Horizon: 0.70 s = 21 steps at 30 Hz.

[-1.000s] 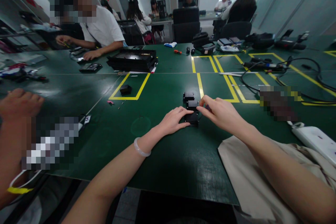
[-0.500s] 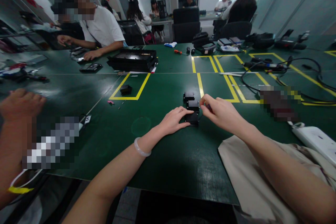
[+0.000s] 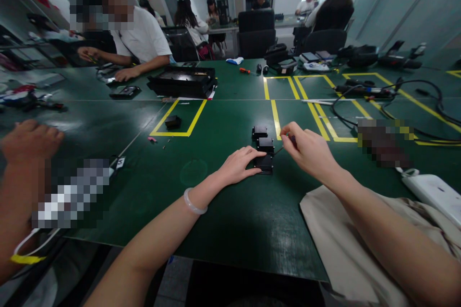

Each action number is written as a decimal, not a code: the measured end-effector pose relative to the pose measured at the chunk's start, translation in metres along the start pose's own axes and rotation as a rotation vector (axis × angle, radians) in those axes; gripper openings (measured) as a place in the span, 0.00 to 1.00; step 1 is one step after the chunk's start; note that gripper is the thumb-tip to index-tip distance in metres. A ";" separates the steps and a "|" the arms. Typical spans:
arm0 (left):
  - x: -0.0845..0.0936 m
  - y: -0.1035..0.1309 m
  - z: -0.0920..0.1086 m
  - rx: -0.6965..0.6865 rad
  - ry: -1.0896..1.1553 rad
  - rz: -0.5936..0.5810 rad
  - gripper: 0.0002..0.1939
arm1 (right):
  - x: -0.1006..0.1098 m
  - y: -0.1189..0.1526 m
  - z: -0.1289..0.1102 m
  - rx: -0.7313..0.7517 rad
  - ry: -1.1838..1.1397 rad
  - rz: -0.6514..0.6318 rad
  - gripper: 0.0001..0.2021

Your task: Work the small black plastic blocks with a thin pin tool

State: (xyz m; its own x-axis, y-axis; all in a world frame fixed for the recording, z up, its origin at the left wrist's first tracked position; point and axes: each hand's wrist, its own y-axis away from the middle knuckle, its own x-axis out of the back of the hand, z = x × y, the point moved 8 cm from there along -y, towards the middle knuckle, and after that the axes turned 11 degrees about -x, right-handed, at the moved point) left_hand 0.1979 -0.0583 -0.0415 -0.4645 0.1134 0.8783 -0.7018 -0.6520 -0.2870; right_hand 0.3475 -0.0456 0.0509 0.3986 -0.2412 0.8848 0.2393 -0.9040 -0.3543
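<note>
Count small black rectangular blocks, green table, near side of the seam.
4. Nearest block, partly covered by the left hand; middle block and far block lined up beyond it; fourth block inside the yellow tape outline at left. The hand may hide more.

Near the frame's centre, the left hand steadies the nearest black block; the right hand pinches a thin tool just beside it.

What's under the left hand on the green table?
The left hand overlaps the left side of the nearest black block, whose right part shows. Whatever lies beneath the palm and fingers is covered.
</note>
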 end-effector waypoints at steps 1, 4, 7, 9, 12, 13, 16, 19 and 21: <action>0.000 0.000 0.000 -0.002 0.001 0.001 0.25 | -0.001 0.000 0.000 -0.002 0.007 -0.006 0.13; 0.000 0.000 0.001 -0.008 0.005 0.000 0.25 | -0.005 -0.001 0.001 -0.006 0.023 -0.023 0.13; 0.000 -0.001 0.002 -0.010 0.006 -0.007 0.25 | -0.007 -0.001 0.001 -0.010 0.033 -0.036 0.13; 0.000 -0.001 0.004 -0.015 0.005 -0.013 0.25 | -0.008 -0.001 0.002 -0.012 0.027 -0.043 0.14; 0.000 -0.001 0.005 -0.021 0.004 -0.018 0.25 | -0.006 -0.001 0.002 -0.010 -0.006 -0.032 0.13; 0.000 -0.001 0.005 -0.022 0.004 -0.018 0.25 | -0.005 -0.001 0.002 -0.008 -0.017 -0.022 0.13; 0.000 -0.001 0.004 -0.016 0.007 -0.016 0.25 | -0.002 -0.001 0.002 -0.001 -0.037 0.002 0.13; 0.000 -0.001 0.004 -0.012 0.011 -0.014 0.25 | -0.001 0.000 0.000 0.006 -0.044 -0.012 0.12; 0.000 -0.001 0.005 -0.014 0.014 -0.013 0.25 | -0.002 0.000 -0.001 0.009 -0.046 -0.032 0.13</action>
State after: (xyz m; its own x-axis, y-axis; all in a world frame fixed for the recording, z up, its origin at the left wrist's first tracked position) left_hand 0.2010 -0.0612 -0.0391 -0.4624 0.1325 0.8767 -0.7152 -0.6402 -0.2805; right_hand 0.3459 -0.0456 0.0493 0.4308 -0.1953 0.8811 0.2609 -0.9077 -0.3287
